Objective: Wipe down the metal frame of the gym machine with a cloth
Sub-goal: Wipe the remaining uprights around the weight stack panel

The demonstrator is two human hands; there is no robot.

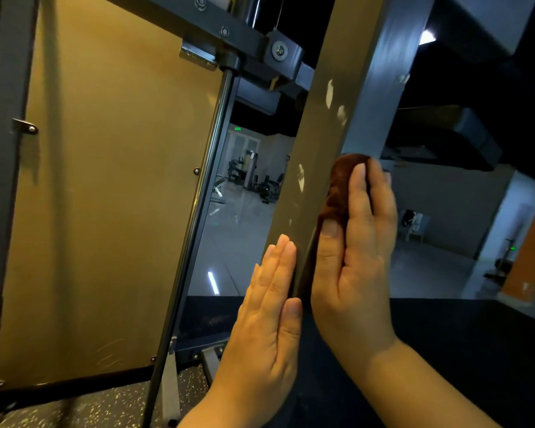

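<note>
My left hand (269, 319), nearest the camera, lies flat with fingers straight and together against the left side of the grey-brown square metal post (315, 134) of the gym machine, bracing it and holding nothing. Just beyond and higher, my right hand (352, 257) presses a folded dark-brown cloth (337, 196) onto the post's right-hand corner, fingers laid straight over the fabric and the thumb resting on its front fold, not curled round it. The cloth touches the metal, its top edge just past my fingertips. The post runs upward and away from me, leaning slightly right, so its long axis lines up with my right forearm. The pale smudges (329, 94) on its front face lie above the cloth and a little left of it, so the next stroke probably has to travel up the post, and the right hand is the nearer to them. Left of the post stand a slim dark steel guide rod (210, 180) and a large tan panel (105, 180). Through the gap, far back, other gym machines (254, 174) sit on a glossy floor.
</note>
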